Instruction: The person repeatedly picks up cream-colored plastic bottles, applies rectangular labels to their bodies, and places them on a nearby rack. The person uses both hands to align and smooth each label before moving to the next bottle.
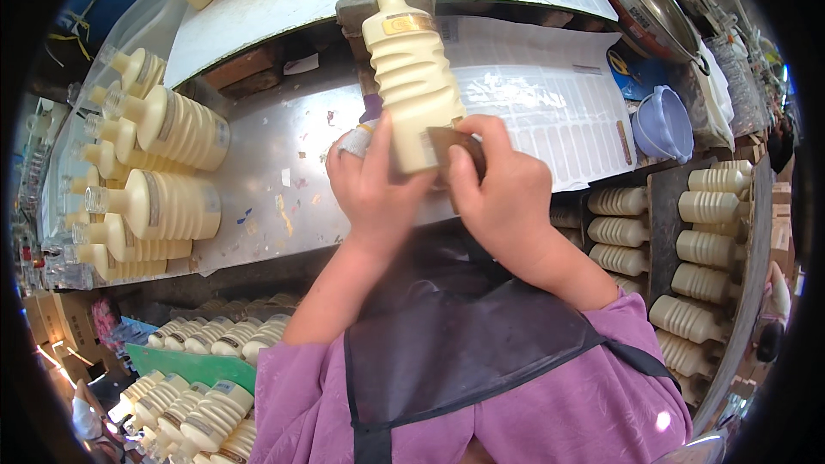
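Observation:
A cream-coloured ribbed bottle [412, 77] with a clear threaded neck and a gold label lies on its side, neck away from me, upper end over a grey block [354, 13]. My left hand [370, 190] grips its base end; a white wrap with a yellow band covers one finger. In my right hand [506, 187] is a flat brown scraper-like piece [445, 148], its edge against the bottle near the base, by a small label. My fingers hide part of the piece.
Stacked cream bottles [180, 125] lie at the left of the metal worktable [258, 206]. Sheets of labels [548, 135] cover its right side, beside a blue bucket [664, 125] and a round metal pan [664, 6]. Racks of bottles [699, 319] flank me; a green divider [193, 364] stands lower left.

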`<state>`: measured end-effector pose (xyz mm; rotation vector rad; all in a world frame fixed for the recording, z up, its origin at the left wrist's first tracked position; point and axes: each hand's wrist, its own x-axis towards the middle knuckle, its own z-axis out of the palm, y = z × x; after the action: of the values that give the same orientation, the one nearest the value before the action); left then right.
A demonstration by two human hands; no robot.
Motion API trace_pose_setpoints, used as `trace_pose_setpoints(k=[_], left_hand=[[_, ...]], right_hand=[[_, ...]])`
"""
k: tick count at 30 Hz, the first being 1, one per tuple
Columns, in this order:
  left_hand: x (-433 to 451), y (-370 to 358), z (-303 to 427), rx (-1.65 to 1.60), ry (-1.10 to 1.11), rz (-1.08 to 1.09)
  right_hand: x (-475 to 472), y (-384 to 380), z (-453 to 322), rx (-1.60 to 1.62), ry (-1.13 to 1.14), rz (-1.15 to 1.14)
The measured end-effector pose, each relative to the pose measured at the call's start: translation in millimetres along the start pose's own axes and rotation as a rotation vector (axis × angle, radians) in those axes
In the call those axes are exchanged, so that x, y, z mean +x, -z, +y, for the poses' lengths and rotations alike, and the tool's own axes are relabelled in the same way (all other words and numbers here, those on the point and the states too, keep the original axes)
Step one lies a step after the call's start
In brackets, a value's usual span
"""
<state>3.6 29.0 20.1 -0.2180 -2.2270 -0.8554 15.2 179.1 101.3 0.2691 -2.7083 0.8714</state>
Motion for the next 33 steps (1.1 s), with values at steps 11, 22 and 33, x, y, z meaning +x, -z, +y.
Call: trace_pose_setpoints(k=[11,22,33], left_hand=[[-1.7,1.7,-2.0,0.023,0.002,-0.019],[-11.3,9.1,-22.5,-0.151,0.211,-0.188],[-4.4,5.3,-14.9,-0.331,0.500,-0.270]], right_hand=[[1.5,-1.1,8.2,0.028,0.019,0.008],[-2.6,-13.4,40.3,0.214,-0.177,-0.040],[-2.1,-18.7,40.5,0.480,-0.218,0.048]])
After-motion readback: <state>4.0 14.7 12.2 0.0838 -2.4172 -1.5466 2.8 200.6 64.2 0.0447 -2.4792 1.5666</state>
